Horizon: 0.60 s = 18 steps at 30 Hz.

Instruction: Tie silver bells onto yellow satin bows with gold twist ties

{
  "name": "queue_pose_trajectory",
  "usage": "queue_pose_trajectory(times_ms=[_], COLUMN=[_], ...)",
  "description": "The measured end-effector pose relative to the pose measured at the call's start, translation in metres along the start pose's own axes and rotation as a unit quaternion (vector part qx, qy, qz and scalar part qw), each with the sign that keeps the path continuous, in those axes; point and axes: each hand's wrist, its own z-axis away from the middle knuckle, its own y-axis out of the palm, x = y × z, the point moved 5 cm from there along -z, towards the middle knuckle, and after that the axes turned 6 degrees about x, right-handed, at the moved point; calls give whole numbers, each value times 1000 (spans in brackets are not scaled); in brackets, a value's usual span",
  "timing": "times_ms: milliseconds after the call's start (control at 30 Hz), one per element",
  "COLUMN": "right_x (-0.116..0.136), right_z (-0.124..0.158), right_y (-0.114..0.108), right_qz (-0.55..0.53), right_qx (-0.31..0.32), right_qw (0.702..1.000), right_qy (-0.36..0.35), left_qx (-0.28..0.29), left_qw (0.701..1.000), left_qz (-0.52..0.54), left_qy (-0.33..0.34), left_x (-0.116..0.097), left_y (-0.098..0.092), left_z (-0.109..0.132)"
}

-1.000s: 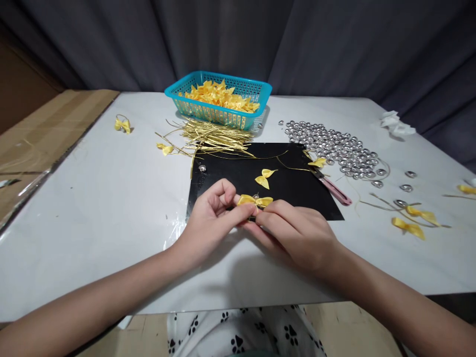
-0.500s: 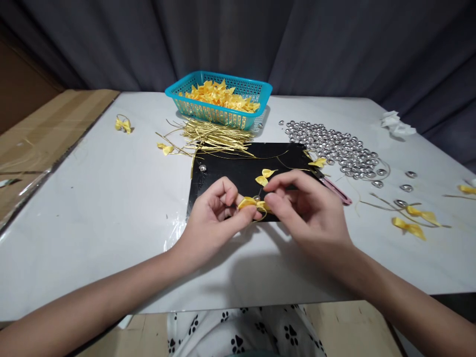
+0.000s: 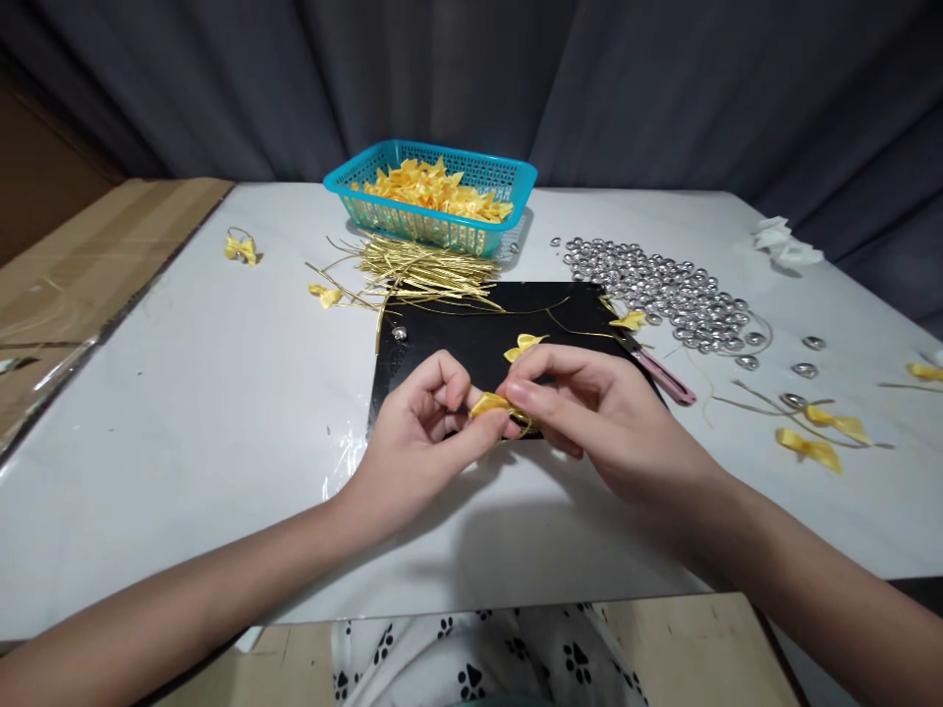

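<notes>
My left hand (image 3: 423, 427) pinches a small yellow ribbon bow (image 3: 489, 404) over the near edge of a black mat (image 3: 471, 339). My right hand (image 3: 604, 412) is closed on the same bow from the right, thumb and fingers pressed on its middle where a thin gold wire loops round. A second yellow bow (image 3: 522, 346) lies loose on the mat just behind my fingers. A small silver bead (image 3: 400, 333) rests at the mat's left edge.
A teal basket (image 3: 431, 196) full of yellow bows stands behind, a bundle of gold wires (image 3: 423, 267) in front of it. Several silver beads (image 3: 663, 290) are heaped at the right, with a pink-handled tool (image 3: 667, 381). Loose bows lie at right (image 3: 817, 437) and far left (image 3: 242, 246).
My right hand lifted from low beside the bow, rose over the mat, then closed back in on the bow's middle. My left hand kept its pinch.
</notes>
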Motion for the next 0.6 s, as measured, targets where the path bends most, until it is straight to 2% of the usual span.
queue_pose_trajectory(times_ms=[133, 367, 500, 600], right_x=[2, 1, -1, 1], right_z=[-2, -7, -7, -6], right_y=[0, -12, -10, -9], right_qz=[-11, 2, 21, 51], right_qx=[18, -28, -1, 5], right_qw=[1000, 1000, 1000, 998], right_qy=[-17, -13, 1, -22], left_qx=[5, 5, 1, -5], left_qw=[1000, 1000, 1000, 1000], left_qz=[1, -8, -16, -23], left_qy=[-7, -8, -4, -4], left_x=[1, 0, -1, -1], left_y=[1, 2, 2, 1], left_z=[0, 0, 0, -1])
